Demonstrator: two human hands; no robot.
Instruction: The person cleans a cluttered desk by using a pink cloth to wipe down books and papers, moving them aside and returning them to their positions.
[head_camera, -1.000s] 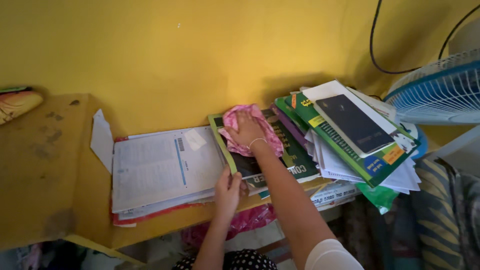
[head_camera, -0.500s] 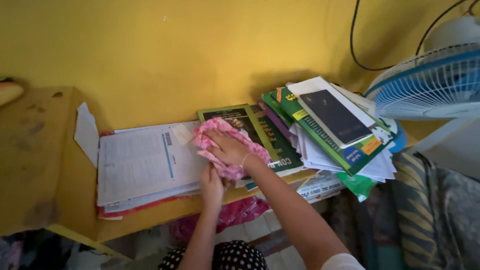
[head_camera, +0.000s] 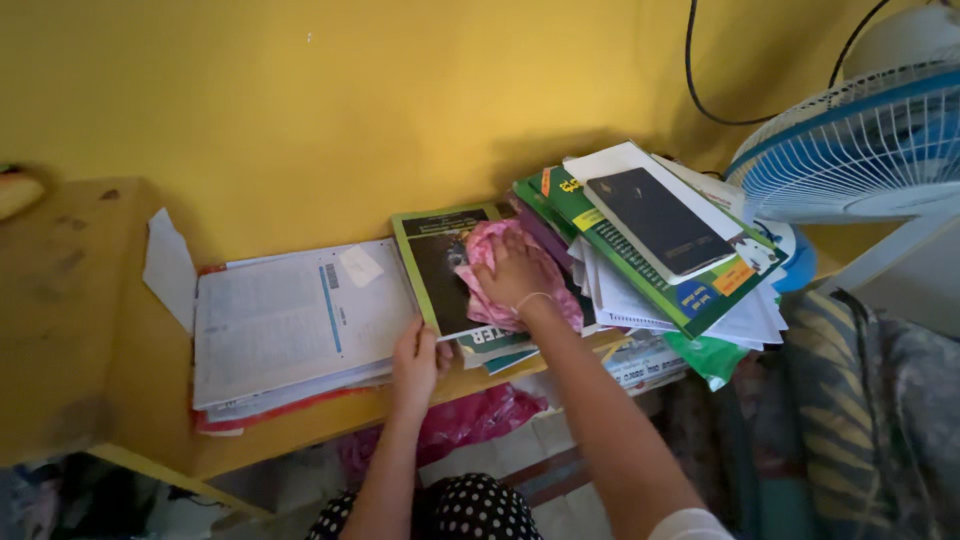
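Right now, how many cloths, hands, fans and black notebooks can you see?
Pink cloth: 1, under the right hand on the green-edged book
Hands: 2, with the left hand at that book's near edge
Fan, blue and white: 1
Black notebook: 1, atop the slanted stack
Total: 5

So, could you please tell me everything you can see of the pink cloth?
The pink cloth is a soft, crumpled rag with a paler pattern. It lies bunched on the dark cover of the green-bordered book, pressed flat under the right hand. The left hand grips that book's near edge, not the cloth.
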